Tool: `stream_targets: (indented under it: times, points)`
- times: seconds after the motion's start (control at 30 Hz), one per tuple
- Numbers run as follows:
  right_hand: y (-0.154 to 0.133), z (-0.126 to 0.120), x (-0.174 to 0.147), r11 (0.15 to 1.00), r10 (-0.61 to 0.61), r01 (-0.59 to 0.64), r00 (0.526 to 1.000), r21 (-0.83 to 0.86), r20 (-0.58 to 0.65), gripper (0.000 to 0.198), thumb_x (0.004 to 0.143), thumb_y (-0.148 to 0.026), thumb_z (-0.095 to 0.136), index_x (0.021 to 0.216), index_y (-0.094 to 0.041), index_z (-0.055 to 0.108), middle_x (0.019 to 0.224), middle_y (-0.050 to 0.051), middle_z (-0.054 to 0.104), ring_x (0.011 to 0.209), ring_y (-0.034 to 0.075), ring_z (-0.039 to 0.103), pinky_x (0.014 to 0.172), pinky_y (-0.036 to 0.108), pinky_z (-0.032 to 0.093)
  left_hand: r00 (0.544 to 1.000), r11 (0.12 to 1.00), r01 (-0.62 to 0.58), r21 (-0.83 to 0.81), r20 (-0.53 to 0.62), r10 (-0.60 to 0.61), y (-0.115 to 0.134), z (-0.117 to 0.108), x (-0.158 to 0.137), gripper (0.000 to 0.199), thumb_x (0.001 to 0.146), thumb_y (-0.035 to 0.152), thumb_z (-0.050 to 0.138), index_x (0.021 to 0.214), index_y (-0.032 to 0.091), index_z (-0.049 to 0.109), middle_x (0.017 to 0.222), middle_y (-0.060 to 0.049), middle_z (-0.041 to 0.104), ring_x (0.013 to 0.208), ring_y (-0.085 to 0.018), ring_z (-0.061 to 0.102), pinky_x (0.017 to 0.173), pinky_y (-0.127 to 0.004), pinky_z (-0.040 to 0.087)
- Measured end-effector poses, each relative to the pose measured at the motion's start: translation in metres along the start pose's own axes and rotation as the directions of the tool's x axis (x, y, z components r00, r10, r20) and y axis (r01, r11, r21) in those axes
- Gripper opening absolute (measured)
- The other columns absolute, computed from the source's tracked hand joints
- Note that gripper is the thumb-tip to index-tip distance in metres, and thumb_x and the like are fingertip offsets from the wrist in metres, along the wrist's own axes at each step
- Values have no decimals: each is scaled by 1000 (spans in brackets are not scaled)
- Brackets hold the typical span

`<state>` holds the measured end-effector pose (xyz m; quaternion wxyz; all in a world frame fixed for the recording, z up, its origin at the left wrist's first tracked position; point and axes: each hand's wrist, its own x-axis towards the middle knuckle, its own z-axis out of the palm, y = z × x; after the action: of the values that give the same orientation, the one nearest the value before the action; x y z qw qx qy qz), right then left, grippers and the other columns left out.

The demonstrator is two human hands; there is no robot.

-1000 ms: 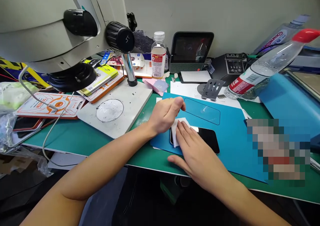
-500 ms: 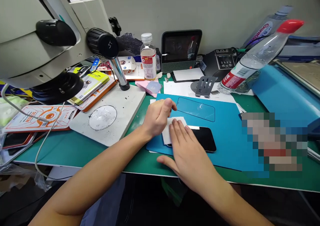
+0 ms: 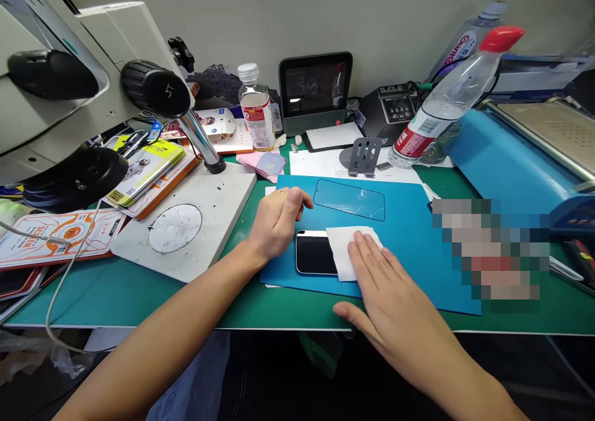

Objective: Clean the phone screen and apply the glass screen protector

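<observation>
A smartphone (image 3: 316, 255) with a dark screen lies face up on a blue mat (image 3: 409, 272). Over its right part is a white wipe (image 3: 341, 253), which hides that end of the phone. My right hand (image 3: 388, 278) lies flat on the wipe, fingers stretched out and thumb spread, pressing it down. Just above the phone's left end, my left hand (image 3: 277, 222) is curled closed; its palm side is hidden, so I cannot tell whether anything is inside. Behind the phone on the mat rests a clear screen-shaped sheet (image 3: 349, 200) with a dark outline.
A microscope (image 3: 69, 111) on a white base (image 3: 218, 210) stands at left, by stacked boxes (image 3: 144, 167). Behind the mat are a small bottle (image 3: 257, 114), a display (image 3: 316, 89), a metal stand (image 3: 365, 156) and a leaning red-capped bottle (image 3: 446, 105). A pixelated patch covers something at right.
My right hand has slid the wipe rightward along the phone, uncovering the left end of the screen. My left hand stays closed by the phone. The camera view has shifted somewhat.
</observation>
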<state>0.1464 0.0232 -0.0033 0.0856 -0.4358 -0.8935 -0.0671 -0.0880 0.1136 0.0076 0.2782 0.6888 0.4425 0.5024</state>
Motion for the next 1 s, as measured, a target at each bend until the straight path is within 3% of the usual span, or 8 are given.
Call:
stream_targets:
  times: [0.13,0.3,0.4,0.5,0.63,0.8,1.0]
  points:
    - [-21,6,20,996,90,-90,996,-14,-10,104,98,-75,33,151,14,42,159,39,37,149,49,40,114,62,46,1000,1000,-22,18,8,22,-1,-2,0,69,109,60,23,83,19,71,64,-1,56,66,-16,55,68,-34,41]
    - [-46,-1,31,998,-44,42,998,50,34,108,92,-80,42,152,11,44,160,35,38,150,45,42,116,56,48,1000,1000,11,23,12,-11,-6,0,0,69,109,59,22,83,18,71,64,-1,56,64,-16,57,66,-33,44]
    - [-33,-8,3,993,-114,113,993,28,27,103,93,-78,44,152,6,47,159,31,43,147,41,48,111,52,54,1000,999,15,31,26,-16,-6,1,0,68,110,58,23,82,18,70,63,-1,56,64,-16,57,65,-33,44]
    - [-8,-11,-25,998,-47,47,999,-45,4,94,98,-72,41,151,6,47,158,32,45,144,41,51,107,53,57,998,999,-4,50,64,1,-2,1,0,66,109,58,25,82,19,70,64,-1,57,65,-16,58,67,-33,44]
    - [11,-5,-27,997,61,-59,997,-49,45,92,102,-68,36,157,6,37,164,31,36,152,40,39,113,56,51,991,997,-26,79,133,15,2,2,0,66,108,61,27,83,20,71,66,-2,60,68,-18,59,70,-34,45]
    - [5,-1,-26,992,122,-119,991,-46,56,88,103,-65,34,160,2,32,168,26,31,158,40,28,117,61,46,986,992,-16,123,167,-5,-2,1,1,64,108,60,28,85,20,72,69,-3,65,72,-19,61,72,-36,46]
    - [-1,-11,-41,991,86,-82,996,-104,29,85,104,-65,29,160,-2,36,166,21,39,154,41,37,109,63,51,984,990,-29,141,178,4,-2,1,2,62,109,57,26,88,20,72,71,-3,67,74,-19,62,74,-35,46]
